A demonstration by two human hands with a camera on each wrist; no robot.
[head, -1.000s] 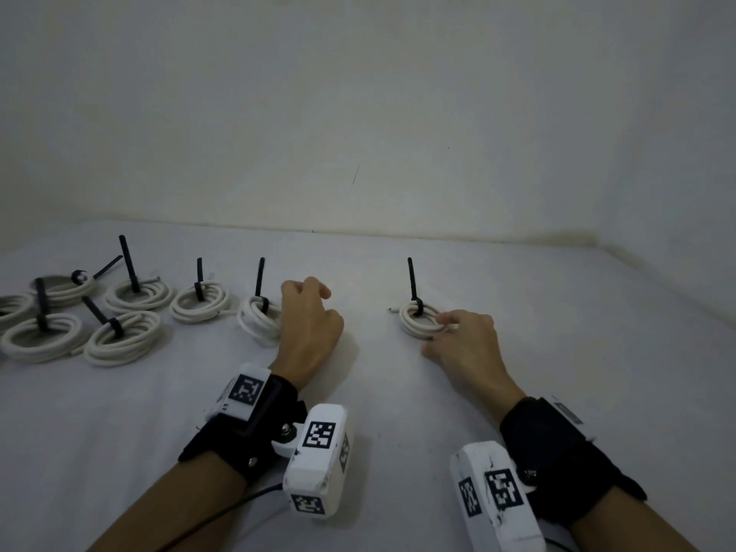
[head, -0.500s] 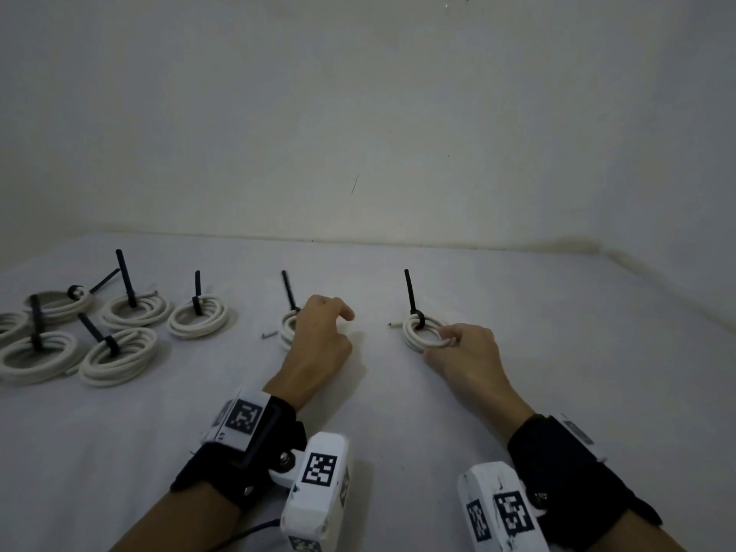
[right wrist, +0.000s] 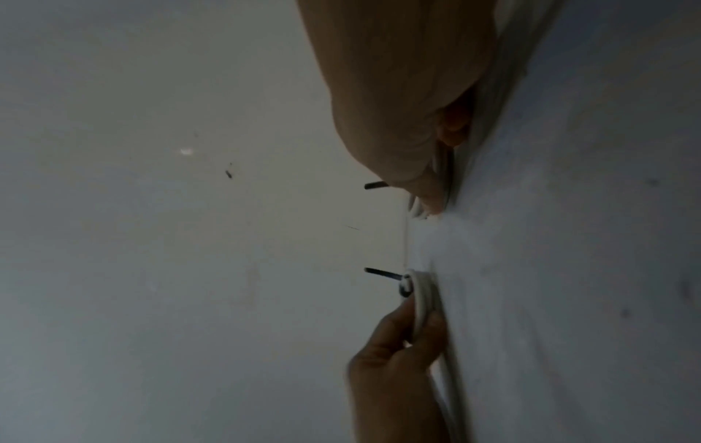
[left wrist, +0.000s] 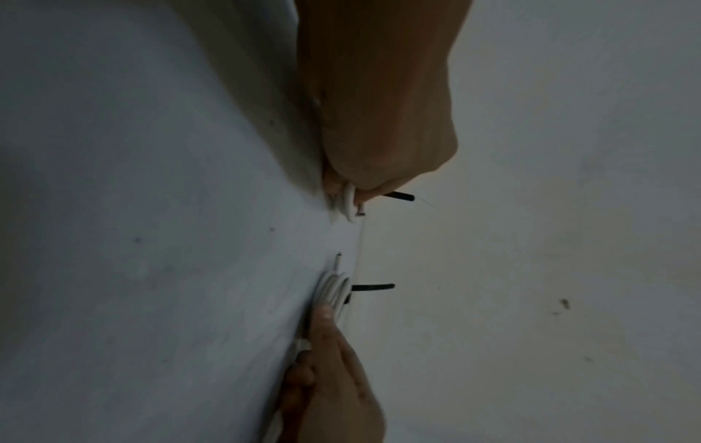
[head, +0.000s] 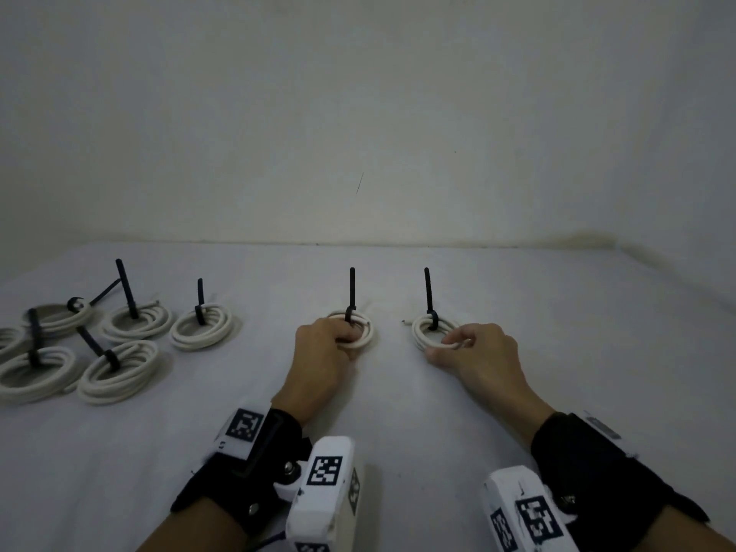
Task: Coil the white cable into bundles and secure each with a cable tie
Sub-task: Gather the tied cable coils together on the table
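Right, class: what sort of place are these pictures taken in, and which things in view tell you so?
Probably a plain recording setup, not a workshop: a white sheet meets a bare wall, tied cable coils lie in rows, and both hands hold coils.

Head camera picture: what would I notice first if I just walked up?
Two hands in the middle: the left hand grips one white cable coil, and the right hand pinches another coil beside it. A black cable tie sticks straight up from each. More tied coils lie at the far left.
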